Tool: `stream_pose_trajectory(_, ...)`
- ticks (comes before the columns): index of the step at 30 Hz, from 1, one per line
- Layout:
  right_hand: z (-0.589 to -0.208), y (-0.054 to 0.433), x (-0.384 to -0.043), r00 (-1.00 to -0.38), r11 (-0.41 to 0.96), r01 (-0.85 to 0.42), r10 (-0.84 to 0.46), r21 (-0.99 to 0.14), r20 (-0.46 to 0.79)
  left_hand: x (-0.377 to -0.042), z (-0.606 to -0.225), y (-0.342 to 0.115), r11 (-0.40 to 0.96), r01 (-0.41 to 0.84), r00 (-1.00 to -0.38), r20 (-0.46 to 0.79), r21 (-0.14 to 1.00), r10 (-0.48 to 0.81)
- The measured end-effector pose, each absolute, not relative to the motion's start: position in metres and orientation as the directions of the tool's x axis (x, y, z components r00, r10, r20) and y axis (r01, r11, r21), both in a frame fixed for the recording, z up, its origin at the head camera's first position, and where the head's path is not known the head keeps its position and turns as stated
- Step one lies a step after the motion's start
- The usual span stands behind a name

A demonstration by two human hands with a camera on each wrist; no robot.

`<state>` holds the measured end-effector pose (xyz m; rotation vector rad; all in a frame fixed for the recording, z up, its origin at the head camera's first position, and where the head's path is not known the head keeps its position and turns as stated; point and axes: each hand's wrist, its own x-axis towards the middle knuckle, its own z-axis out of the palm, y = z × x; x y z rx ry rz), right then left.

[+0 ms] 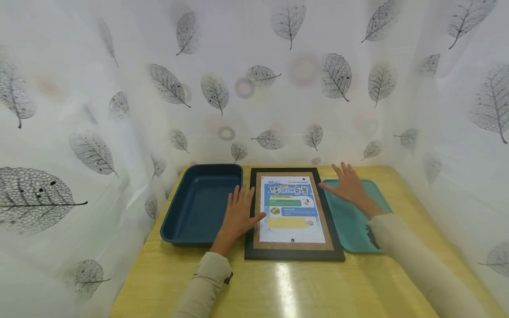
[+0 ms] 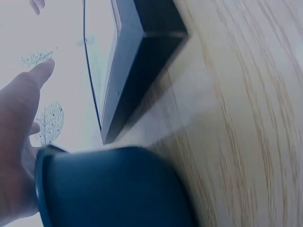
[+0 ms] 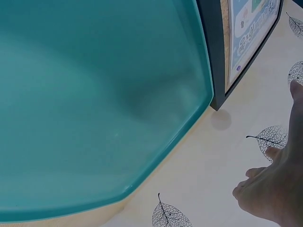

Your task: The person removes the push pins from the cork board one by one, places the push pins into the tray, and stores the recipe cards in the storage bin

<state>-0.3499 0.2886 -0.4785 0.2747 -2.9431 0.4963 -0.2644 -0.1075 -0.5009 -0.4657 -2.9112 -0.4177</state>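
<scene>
Head view: both hands, left hand [image 1: 237, 215] and right hand [image 1: 349, 186], flat-open, empty, between trays flanking frame [image 1: 293, 213].

Trays [image 1: 199, 207] [image 1: 350, 229] flank the frame [image 1: 293, 254]; near tabletop [image 1: 286, 287] open.

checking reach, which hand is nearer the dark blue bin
Left. The left hand lies between the bin and the frame; the right hand is beyond the frame.

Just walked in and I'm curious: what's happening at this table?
A person sits at a wooden table with a black picture frame holding a colourful printed sheet. Their left hand lies flat at the frame's left edge, fingers straight. Their right hand is spread open over the teal tray at the frame's right side. A dark blue bin sits on the left. Nothing is lifted.
</scene>
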Motion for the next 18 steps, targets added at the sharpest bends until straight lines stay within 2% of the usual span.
stream_pose_trajectory(18,-0.474,0.268,-0.356,-0.976,0.925,-0.208,-0.175,-0.319,0.13,-0.27,-0.513,-0.071,0.924,0.355,-0.92,0.228,0.14,0.319)
